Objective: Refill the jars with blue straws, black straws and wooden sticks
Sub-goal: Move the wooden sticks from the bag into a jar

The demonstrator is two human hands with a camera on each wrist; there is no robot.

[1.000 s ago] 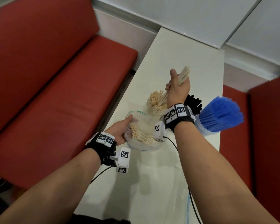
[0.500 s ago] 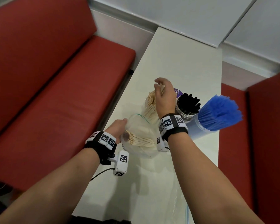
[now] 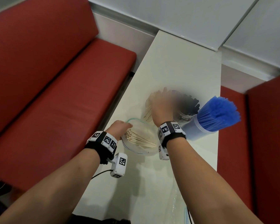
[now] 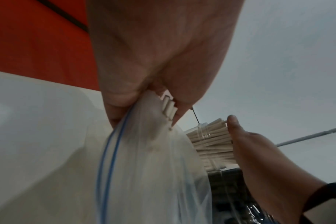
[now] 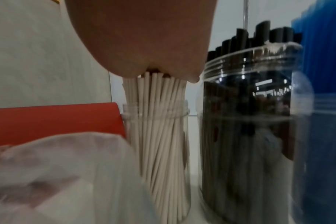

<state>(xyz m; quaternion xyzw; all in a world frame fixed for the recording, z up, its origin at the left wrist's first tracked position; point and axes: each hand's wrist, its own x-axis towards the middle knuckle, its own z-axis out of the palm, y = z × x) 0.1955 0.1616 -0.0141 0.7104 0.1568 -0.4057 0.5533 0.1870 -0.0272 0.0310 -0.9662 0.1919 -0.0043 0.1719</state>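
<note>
Fingers pinch bag; right hand presses sticks into jar.

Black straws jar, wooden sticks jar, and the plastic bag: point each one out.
black straws jar (image 5: 249, 121), right wrist view, its clear wall
wooden sticks jar (image 5: 157, 136), right wrist view, its wall below the neck
plastic bag (image 3: 136, 149), head view, its near rim
</note>
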